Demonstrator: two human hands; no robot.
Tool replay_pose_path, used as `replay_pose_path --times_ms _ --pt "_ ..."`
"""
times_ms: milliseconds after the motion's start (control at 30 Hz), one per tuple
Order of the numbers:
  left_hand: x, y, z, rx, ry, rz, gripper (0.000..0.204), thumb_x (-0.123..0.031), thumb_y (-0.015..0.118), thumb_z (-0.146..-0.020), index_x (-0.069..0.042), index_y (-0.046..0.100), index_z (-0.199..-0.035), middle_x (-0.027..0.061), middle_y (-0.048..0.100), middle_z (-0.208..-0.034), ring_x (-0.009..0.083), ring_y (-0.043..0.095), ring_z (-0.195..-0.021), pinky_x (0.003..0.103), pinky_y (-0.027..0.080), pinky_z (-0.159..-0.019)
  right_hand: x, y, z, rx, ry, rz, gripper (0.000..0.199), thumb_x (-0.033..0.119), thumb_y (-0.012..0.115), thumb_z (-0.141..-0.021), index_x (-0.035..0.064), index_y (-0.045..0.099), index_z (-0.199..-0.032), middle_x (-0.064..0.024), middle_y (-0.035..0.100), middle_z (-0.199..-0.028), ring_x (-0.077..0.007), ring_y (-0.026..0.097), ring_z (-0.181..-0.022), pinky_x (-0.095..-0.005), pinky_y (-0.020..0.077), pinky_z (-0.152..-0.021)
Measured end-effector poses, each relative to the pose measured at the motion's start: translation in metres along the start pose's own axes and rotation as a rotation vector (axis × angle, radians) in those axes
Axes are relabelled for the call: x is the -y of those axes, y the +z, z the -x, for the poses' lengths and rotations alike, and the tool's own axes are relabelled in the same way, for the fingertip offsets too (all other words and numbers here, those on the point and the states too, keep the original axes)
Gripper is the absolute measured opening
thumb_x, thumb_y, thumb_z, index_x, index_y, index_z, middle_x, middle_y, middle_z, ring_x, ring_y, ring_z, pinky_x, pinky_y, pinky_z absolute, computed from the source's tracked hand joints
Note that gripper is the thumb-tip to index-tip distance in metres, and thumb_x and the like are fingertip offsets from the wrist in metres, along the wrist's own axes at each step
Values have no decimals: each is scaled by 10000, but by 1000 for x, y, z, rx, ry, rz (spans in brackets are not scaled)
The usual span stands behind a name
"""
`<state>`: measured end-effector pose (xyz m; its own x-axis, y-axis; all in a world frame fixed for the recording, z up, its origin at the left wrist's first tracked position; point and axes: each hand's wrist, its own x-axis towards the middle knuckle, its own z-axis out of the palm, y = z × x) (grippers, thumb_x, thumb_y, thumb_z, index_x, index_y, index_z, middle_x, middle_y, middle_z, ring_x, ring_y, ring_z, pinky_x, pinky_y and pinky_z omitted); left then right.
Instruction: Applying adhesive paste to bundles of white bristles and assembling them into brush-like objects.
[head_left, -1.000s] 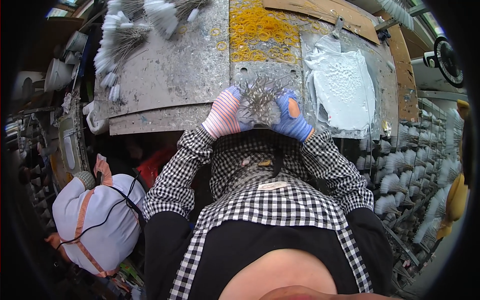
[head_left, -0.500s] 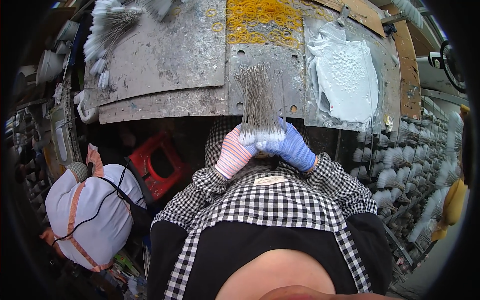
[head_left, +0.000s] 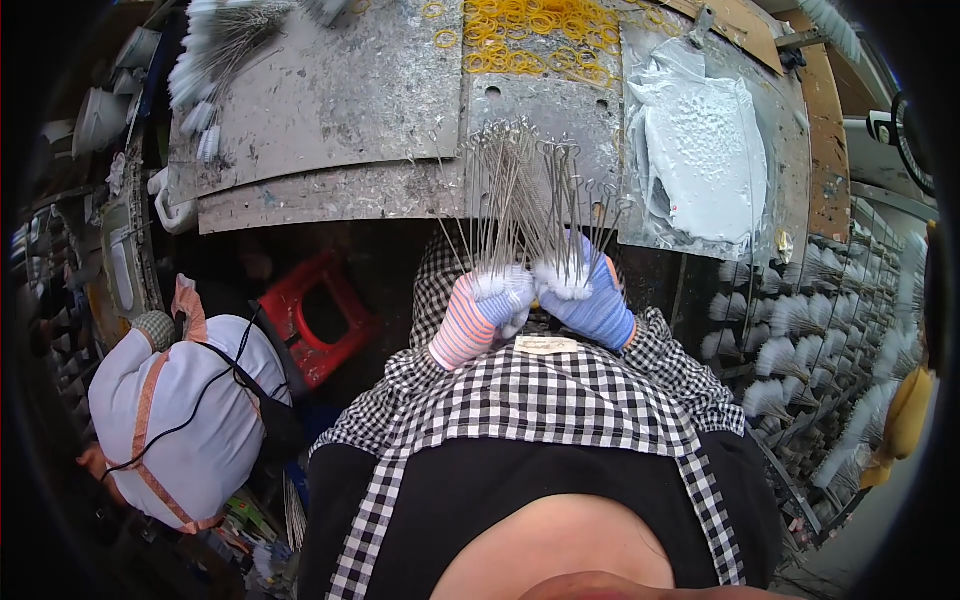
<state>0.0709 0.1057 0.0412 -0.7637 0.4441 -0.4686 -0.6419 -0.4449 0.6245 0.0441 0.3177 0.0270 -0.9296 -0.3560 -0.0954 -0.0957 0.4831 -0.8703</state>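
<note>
My left hand [head_left: 483, 314], in a pink striped glove, grips one bunch of thin metal wires [head_left: 497, 200] by their white-coated lower ends. My right hand [head_left: 590, 295], in a blue glove, grips a second bunch of wires [head_left: 572, 205] the same way. The two bunches stand upright and fan out with looped tips at the top, just in front of the grey metal worktable [head_left: 330, 120]. The hands sit side by side, close to my checked-shirt chest.
A heap of yellow rubber bands [head_left: 540, 35] lies at the table's back. A tray of white paste [head_left: 700, 150] sits to the right. White-tipped wire bundles [head_left: 215, 50] lie far left; racks of them [head_left: 800, 340] stand right. A person in white [head_left: 175, 410] crouches beside a red stool [head_left: 315, 320].
The single bunch held together in front of the table has been parted into two bunches, one in each hand. My hands have dropped lower and nearer my chest.
</note>
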Motion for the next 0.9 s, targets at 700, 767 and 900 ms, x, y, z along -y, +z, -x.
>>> replay_pose_path --times_ms 700,767,900 --pt "-35 -80 48 -485 570 -1148 99 -108 734 -932 -12 717 -951 67 751 -838 149 704 -707 281 542 -660 9 -103 -36 -301 -425 303 501 81 809 -794 -16 605 -1240 -123 758 -1018 -194 751 -907 -318 604 -766" --pt "-52 -58 51 -516 598 -1147 95 -95 753 -919 -12 721 -951 52 756 -848 125 705 -728 273 546 -676 38 -109 -29 -173 -560 382 564 107 801 -789 -31 584 -1291 -163 754 -1009 -237 761 -896 -342 609 -795" --pt "-41 -3 30 -484 548 -545 149 -164 789 -905 -47 699 -925 14 661 -788 101 578 -650 269 437 -604 29 -47 -15 -35 241 -306 677 140 842 -759 -39 550 -1344 -175 730 -1129 -246 744 -982 -355 595 -848"
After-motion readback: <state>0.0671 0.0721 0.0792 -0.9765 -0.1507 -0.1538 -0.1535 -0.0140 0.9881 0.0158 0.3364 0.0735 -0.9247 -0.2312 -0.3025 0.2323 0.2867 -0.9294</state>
